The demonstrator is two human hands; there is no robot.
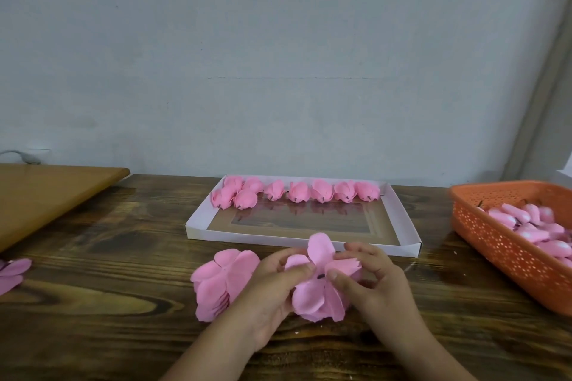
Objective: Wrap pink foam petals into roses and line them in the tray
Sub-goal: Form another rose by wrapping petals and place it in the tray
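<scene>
Roses (297,193) are already filling the tray's (402,219) far edge in one row, near part bare. Left hand (274,288) and right hand (376,280) are both pinching a half-wrapped petal piece (318,288) in front of it; stack of petals (219,283) and orange basket (507,254) are still waiting, so I'm judging it early.

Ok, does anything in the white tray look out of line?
Yes. In the white cardboard tray, the pink foam roses run in one row along the far wall, but at the left end several bunch up, doubled rather than in single file. Nothing looks spilled or damaged.

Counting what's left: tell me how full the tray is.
Partly full. The tray has roses only along its far edge, bunched at the left; the rest of its floor is bare.
</scene>
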